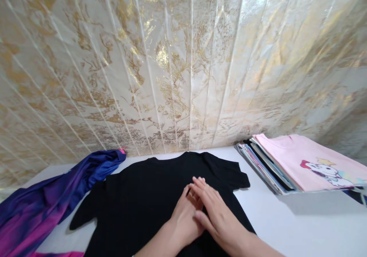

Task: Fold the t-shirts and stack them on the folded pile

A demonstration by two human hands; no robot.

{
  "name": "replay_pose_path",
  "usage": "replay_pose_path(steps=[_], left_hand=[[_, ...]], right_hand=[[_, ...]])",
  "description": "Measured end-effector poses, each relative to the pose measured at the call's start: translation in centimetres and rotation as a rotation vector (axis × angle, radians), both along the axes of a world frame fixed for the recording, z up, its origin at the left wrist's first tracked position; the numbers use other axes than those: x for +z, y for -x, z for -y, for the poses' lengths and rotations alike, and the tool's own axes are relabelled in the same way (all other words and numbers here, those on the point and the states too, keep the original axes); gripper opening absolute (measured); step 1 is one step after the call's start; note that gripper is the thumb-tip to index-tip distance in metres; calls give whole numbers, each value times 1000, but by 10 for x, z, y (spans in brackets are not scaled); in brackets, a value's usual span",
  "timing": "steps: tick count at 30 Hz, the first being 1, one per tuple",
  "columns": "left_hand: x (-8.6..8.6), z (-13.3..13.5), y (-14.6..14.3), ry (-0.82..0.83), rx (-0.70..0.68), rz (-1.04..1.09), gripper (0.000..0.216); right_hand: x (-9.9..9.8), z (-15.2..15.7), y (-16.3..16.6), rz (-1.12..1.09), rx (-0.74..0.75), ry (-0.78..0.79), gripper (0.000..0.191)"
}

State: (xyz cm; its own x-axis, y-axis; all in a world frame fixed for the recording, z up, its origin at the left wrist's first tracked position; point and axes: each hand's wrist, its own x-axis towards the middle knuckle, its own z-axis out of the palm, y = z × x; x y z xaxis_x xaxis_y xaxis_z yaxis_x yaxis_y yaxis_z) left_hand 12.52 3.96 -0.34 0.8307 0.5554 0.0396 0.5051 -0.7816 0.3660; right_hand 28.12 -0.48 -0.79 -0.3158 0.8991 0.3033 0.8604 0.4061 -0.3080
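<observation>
A black short-sleeved T-shirt [143,199] lies spread out on the white table, its neckline toward the back and its lower part running out of view. Above its middle my two hands meet. My right hand [215,209] has its fingers stretched out and rests over the fingers of my left hand [187,215]. The left fingers look loosely extended, though the right hand partly covers them. No garment shows between the hands. Whether they touch the shirt beneath, I cannot tell.
At the right stands a stack of folded clothes [266,169], topped by a pink shirt [292,154] with a cartoon print. A purple and blue garment [63,196] lies bunched at the left. Behind the white table [309,226] hangs a gold-patterned curtain [177,66].
</observation>
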Motion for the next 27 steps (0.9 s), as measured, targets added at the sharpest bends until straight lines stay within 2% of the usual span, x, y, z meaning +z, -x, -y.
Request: replay_pose_path(steps=[1,3,5,8,11,16,18,20,24,27], left_hand=[[-1,-1,0,-5,-10,0,65],[-2,-2,1,-6,6,11,70],[0,-2,2,-9,40,29,80],[6,-3,2,-7,71,12,84],[10,-4,1,-10,120,-15,79],[2,-6,-4,-60,127,-26,69],[-1,-6,-5,-65,124,-13,67],[-3,-6,-5,-55,147,19,73],[-5,-7,-1,-47,157,68,80],[-5,-8,1,-48,154,86,77]], right_hand=[[-6,11,-3,19,30,31,63],[-17,16,-24,74,-94,63,64],[-24,9,-53,132,-262,64,62],[-24,-2,-81,183,-313,72,62],[-15,3,-66,158,-266,74,62],[-5,7,1,-26,-17,113,61],[-5,-10,8,-7,6,105,60],[-7,-38,-5,78,-74,82,55],[-14,-92,-66,100,-247,52,50],[-19,-107,-99,116,-227,49,47]])
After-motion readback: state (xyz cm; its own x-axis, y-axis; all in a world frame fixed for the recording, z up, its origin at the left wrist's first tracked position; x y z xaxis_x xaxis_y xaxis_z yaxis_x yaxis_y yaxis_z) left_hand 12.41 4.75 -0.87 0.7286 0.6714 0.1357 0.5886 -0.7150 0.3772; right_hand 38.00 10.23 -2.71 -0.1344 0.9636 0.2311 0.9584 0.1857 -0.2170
